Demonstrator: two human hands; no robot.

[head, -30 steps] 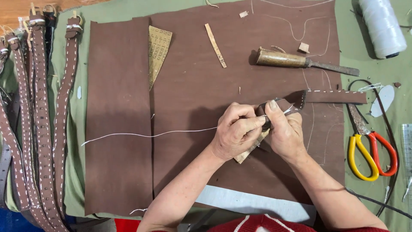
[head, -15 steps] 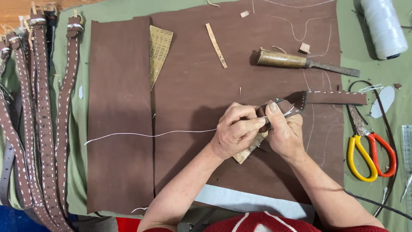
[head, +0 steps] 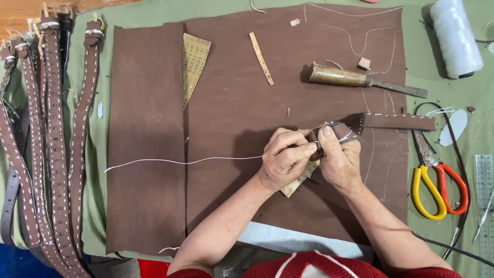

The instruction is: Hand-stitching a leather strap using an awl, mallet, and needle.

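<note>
My left hand [head: 284, 160] and my right hand [head: 337, 159] meet over the brown leather sheet [head: 242, 108]. Together they pinch the near end of a brown leather strap [head: 396, 122] with white stitching, which runs off to the right. A white thread [head: 180, 162] trails left from my left hand across the sheet. A thin metal piece, perhaps a needle, shows between the fingers near the strap's end. A tan scrap [head: 298, 180] lies under my hands.
Several stitched brown belts [head: 56, 149] lie along the left. An awl-like tool with a brass handle [head: 360, 81], a white thread spool [head: 455, 36], yellow and red scissors [head: 437, 185], a tan triangle [head: 193, 64], a thin strip [head: 261, 51] and a ruler [head: 484, 185] surround the sheet.
The thread's loose end has slid slightly right, toward my hands. My hands stay in the same spot on the strap's end.
</note>
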